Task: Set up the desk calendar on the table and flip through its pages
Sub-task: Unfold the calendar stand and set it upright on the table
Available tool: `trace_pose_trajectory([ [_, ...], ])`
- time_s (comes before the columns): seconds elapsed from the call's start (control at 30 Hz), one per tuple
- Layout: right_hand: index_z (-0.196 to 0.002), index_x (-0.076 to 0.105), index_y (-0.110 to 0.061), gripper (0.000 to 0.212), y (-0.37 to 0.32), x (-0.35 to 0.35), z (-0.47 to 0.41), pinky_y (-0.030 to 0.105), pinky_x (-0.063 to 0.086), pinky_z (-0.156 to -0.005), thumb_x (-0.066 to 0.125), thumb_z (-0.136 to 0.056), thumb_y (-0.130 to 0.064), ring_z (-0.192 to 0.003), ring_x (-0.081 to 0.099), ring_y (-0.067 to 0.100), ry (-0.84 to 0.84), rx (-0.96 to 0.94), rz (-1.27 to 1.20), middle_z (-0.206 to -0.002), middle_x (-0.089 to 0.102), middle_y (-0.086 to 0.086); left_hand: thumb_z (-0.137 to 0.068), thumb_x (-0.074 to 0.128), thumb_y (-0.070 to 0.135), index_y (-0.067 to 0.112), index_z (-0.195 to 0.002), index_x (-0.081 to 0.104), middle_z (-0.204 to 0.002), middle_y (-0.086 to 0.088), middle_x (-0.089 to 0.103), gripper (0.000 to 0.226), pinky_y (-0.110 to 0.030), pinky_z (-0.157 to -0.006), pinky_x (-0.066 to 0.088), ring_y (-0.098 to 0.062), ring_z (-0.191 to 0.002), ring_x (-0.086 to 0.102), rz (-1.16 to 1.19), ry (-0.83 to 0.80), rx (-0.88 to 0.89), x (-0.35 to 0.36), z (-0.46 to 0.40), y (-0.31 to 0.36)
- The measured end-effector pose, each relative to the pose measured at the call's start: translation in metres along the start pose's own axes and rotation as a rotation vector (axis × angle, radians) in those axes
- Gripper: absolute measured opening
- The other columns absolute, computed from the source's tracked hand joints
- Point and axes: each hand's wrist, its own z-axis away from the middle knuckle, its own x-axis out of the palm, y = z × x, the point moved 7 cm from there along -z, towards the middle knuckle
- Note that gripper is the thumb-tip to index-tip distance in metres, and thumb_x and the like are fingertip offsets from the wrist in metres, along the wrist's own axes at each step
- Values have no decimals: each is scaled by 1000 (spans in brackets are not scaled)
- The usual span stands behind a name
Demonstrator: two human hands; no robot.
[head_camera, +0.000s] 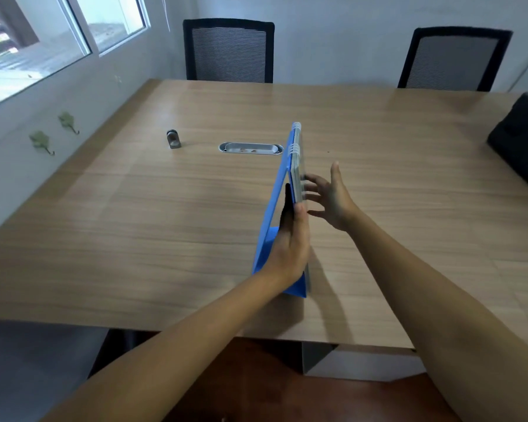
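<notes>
Calendar: While it is stood on the table (134,223) near the front edge, the blue desk calendar (272,214) is seen end-on as a tent, spiral binding uppermost.
Left hand (290,242): clamped on the near end of the page stack, thumb on the page side.
Right hand (329,199): spread, fingertips (310,178) laid against the page face, nothing gripped.
Handling: judged light, stiff card, thin pages easily creased.
Hold: best taken by the pages' lower edge, base steadied.

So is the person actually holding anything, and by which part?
Yes: the left hand grips the blue desk calendar by its near side edge, thumb on the pages. The right hand is open, fingertips at the page face, gripping nothing.
</notes>
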Motion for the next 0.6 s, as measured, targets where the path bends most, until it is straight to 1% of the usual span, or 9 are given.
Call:
trace_pose_trajectory([
  [0.07, -121, 58, -24, 80, 1, -5, 0, 44, 39, -95, 0, -89, -69, -98, 54, 17, 37, -8, -46, -102, 60, 0, -93, 22, 61, 21, -149, 26, -152, 1, 38, 69, -38, -119, 27, -10, -141, 34, 3, 2, -19, -9, 0, -8],
  [0.1, -122, 58, -23, 80, 1, -8, 1, 43, 40, -93, 1, -89, -69, -96, 54, 16, 56, -15, -58, -99, 60, -1, -94, 21, 58, 21, -148, 28, -150, 0, 40, 66, -39, -117, 31, -12, -139, 38, -1, -7, -39, -14, 0, -11],
  [0.2, -122, 57, -23, 78, 0, -13, 4, 39, 43, -88, 3, -90, -69, -92, 55, 14, 121, -34, -97, -93, 59, -2, -94, 20, 59, 18, -147, 33, -146, -3, 47, 67, -36, -112, 38, -13, -132, 47, -11, -15, -64, -35, -10, -24],
  [0.27, -125, 57, -23, 78, 0, -15, 8, 40, 42, -91, 5, -90, -69, -97, 55, 14, 155, -40, -128, -93, 59, -3, -93, 19, 61, 19, -146, 34, -141, 1, 52, 69, -30, -108, 44, -11, -126, 53, 0, 15, -74, -52, -19, -28],
  [0.33, -132, 53, -24, 77, 3, -15, 12, 40, 41, -92, 7, -90, -69, -103, 52, 15, 175, -47, -146, -96, 57, -4, -93, 14, 62, 24, -146, 33, -138, 6, 52, 68, -22, -104, 45, -8, -122, 54, -38, 30, -96, -65, -28, -25],
  [0.4, -137, 49, -27, 73, 7, -11, 18, 38, 41, -91, 8, -91, -68, -110, 49, 13, 200, -55, -170, -103, 56, -6, -84, 10, 75, 32, -146, 32, -143, 4, 50, 79, -35, -109, 42, -15, -128, 51, -93, 50, -128, -77, -44, -28],
  [0.47, -139, 46, -30, 70, 10, -6, 25, 42, 41, -97, 9, -93, -66, -117, 47, 12, 226, -66, -203, -115, 55, -8, -72, 8, 88, 37, -145, 33, -145, 2, 49, 92, -46, -111, 37, -22, -131, 50, -85, 55, -162, -92, -73, -51],
  [0.53, -142, 41, -30, 68, 15, 2, 31, 49, 37, -107, 9, -93, -65, -126, 43, 13, 241, -69, -229, -130, 50, -6, -66, 14, 93, 33, -142, 39, -141, -1, 54, 100, -47, -109, 39, -24, -127, 54, -75, 50, -192, -108, -104, -75],
  [0.6, -145, 37, -30, 66, 19, 13, 39, 51, 36, -109, 11, -94, -64, -134, 39, 14, 252, -64, -254, -140, 45, -5, -76, 13, 83, 22, -141, 43, -137, -4, 57, 94, -42, -108, 41, -23, -124, 56, -61, 76, -214, -115, -109, -57],
])
